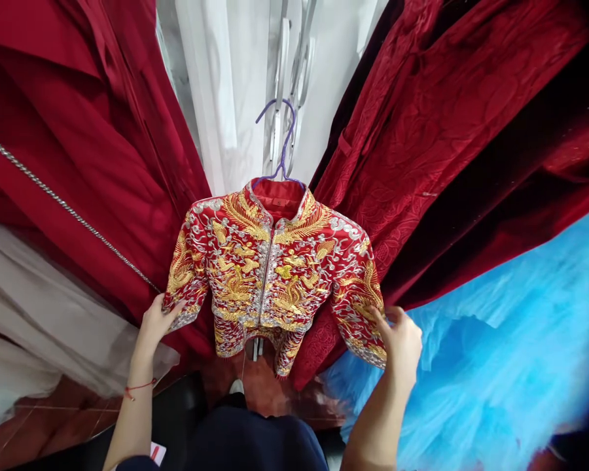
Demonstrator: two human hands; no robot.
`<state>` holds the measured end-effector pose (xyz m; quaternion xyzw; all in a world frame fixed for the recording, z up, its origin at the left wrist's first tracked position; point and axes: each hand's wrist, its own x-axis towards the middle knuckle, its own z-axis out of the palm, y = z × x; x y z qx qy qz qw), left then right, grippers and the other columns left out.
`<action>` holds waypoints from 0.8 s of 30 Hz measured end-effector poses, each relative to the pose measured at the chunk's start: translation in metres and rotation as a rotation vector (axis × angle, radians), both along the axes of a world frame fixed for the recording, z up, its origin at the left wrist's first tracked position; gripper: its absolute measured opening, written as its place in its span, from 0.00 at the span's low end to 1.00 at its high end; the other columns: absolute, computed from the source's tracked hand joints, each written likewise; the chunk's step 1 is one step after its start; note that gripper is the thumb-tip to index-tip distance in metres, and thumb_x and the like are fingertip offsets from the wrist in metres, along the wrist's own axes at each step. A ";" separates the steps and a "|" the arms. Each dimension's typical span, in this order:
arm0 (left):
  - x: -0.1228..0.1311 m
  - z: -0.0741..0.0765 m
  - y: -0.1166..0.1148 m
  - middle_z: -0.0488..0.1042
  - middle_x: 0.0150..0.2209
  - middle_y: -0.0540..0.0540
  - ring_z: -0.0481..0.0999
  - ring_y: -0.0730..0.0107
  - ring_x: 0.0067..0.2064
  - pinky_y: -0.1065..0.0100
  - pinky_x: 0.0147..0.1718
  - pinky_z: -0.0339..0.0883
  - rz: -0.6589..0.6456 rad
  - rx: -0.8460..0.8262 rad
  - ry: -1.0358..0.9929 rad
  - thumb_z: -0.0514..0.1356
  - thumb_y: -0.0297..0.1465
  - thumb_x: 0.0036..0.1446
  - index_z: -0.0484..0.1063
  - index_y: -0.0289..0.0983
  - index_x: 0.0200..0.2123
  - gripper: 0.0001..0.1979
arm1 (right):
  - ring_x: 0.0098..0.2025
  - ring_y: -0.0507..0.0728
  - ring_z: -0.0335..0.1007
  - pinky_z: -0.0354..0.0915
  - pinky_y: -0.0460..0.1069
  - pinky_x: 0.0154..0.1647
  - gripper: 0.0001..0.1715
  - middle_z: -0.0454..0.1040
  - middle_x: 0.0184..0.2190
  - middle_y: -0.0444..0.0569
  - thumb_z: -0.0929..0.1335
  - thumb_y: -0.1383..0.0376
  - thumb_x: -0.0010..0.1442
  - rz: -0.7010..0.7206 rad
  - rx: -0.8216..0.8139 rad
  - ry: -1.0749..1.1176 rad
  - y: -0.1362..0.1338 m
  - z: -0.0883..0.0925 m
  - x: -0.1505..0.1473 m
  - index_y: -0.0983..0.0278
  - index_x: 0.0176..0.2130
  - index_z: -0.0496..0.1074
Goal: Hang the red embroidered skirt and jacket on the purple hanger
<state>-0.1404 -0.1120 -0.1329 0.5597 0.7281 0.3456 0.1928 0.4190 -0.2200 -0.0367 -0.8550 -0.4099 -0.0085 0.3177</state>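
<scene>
Centrally, embroidered jacket point(289, 275) spread between left hand point(156, 322) and right hand point(402, 337), each grip pinching sleeve point(356, 291).

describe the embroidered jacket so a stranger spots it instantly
Start at the blue fabric on the right, then go left to where the left hand and right hand each hold a sleeve. Those sleeves belong to the jacket on a purple hanger; gold and silver embroidery sets it apart from the red garments beside it.

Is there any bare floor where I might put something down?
Yes, red-brown floor below the embroidered jacket, beside the pale shoe. Another patch borders the pale fabric at left. Red dresses crowd both sides; blue tulle fills the right.
</scene>
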 end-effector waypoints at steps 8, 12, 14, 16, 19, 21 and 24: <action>0.060 0.132 0.052 0.72 0.59 0.37 0.73 0.54 0.59 0.54 0.61 0.65 -0.167 0.689 -0.019 0.67 0.46 0.55 0.66 0.39 0.59 0.33 | 0.46 0.61 0.71 0.67 0.56 0.49 0.21 0.76 0.43 0.56 0.65 0.51 0.66 0.376 0.607 -0.319 0.044 0.085 -0.061 0.63 0.48 0.73; 0.082 0.183 0.077 0.73 0.58 0.38 0.72 0.55 0.59 0.54 0.62 0.63 -0.246 0.764 0.023 0.63 0.45 0.60 0.68 0.38 0.58 0.28 | 0.54 0.64 0.68 0.64 0.59 0.55 0.26 0.72 0.52 0.59 0.65 0.51 0.67 0.448 0.621 -0.440 0.073 0.107 -0.074 0.63 0.57 0.68; 0.090 0.199 0.086 0.75 0.56 0.39 0.74 0.56 0.57 0.55 0.60 0.64 -0.311 0.740 0.056 0.60 0.46 0.62 0.69 0.38 0.58 0.25 | 0.56 0.64 0.67 0.63 0.60 0.56 0.28 0.72 0.55 0.60 0.63 0.49 0.68 0.477 0.588 -0.471 0.086 0.113 -0.077 0.63 0.60 0.66; 0.096 0.210 0.093 0.76 0.55 0.40 0.75 0.57 0.55 0.56 0.59 0.65 -0.380 0.712 0.085 0.57 0.47 0.64 0.70 0.38 0.56 0.24 | 0.56 0.65 0.67 0.62 0.61 0.55 0.30 0.72 0.55 0.60 0.62 0.48 0.69 0.506 0.533 -0.476 0.100 0.116 -0.079 0.63 0.61 0.65; 0.100 0.218 0.099 0.76 0.53 0.40 0.75 0.57 0.54 0.57 0.57 0.65 -0.436 0.702 0.091 0.55 0.48 0.65 0.72 0.38 0.53 0.23 | 0.51 0.65 0.68 0.63 0.61 0.52 0.31 0.74 0.50 0.58 0.61 0.45 0.68 0.527 0.476 -0.454 0.116 0.118 -0.079 0.63 0.59 0.66; 0.100 0.221 0.101 0.77 0.50 0.42 0.75 0.59 0.51 0.60 0.54 0.66 -0.452 0.694 0.075 0.56 0.48 0.64 0.73 0.38 0.49 0.22 | 0.48 0.64 0.69 0.64 0.59 0.50 0.31 0.74 0.47 0.57 0.61 0.44 0.67 0.528 0.488 -0.435 0.123 0.117 -0.077 0.63 0.56 0.68; 0.099 0.225 0.102 0.77 0.42 0.45 0.75 0.62 0.43 0.64 0.46 0.67 -0.458 0.674 0.062 0.60 0.47 0.61 0.73 0.38 0.43 0.19 | 0.44 0.62 0.69 0.64 0.56 0.47 0.28 0.75 0.42 0.55 0.61 0.44 0.67 0.544 0.555 -0.410 0.131 0.115 -0.072 0.62 0.50 0.70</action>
